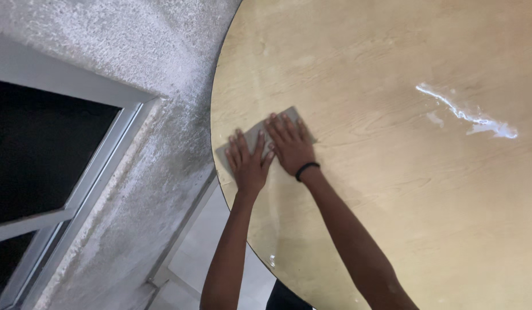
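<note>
I have both hands flat on a grey cloth [260, 138] near the left edge of the round wooden worktop [392, 189]. My left hand [248, 163] lies spread, fingers straight, palm pressing the cloth's near-left part; my right hand [290, 144], with a black band [307, 170] at the wrist, lies the same way just beside it, covering the cloth's middle. Neither hand grips anything: both are fully open and simply bear down. Only the cloth's far corner and left end show past my fingers.

To wipe well from here, I judge I should keep the pressure even across both palms so the cloth stays flat and does not bunch under the fingers. The cloth sits close to the worktop's dark rim [214, 155], so I would watch that it does not slip over the edge. A wet, shiny streak [467, 115] lies well apart to the right, untouched by the cloth.
</note>
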